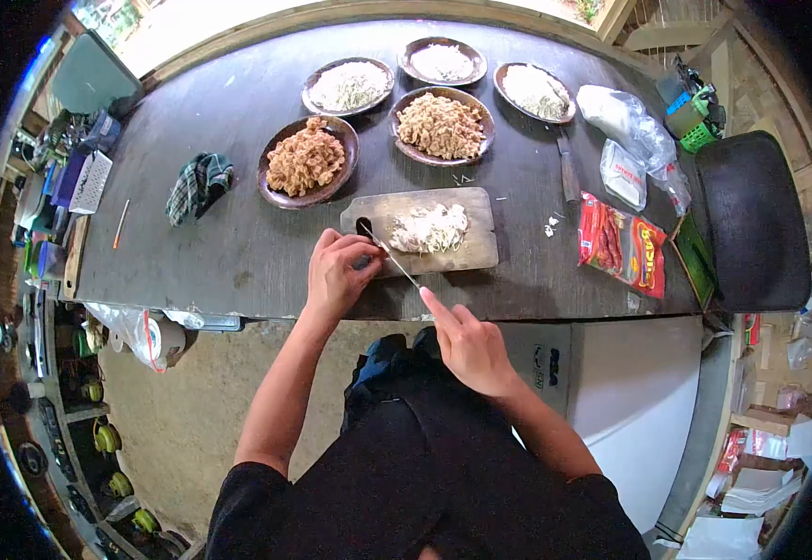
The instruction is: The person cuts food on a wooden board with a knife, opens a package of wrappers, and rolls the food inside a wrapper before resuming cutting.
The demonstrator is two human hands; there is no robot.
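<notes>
My left hand is closed on the handle of a thin knife at the near left corner of a wooden cutting board. The blade slants towards me past the counter's edge. My right hand is off the counter, its index finger stretched out to touch the blade's tip; it holds nothing. A pile of pale shredded vegetable lies on the board.
Beyond the board on the dark counter stand two bowls of brown fried pieces and three plates of white shreds. A second knife, plastic bags and a red packet lie right, a checked cloth left.
</notes>
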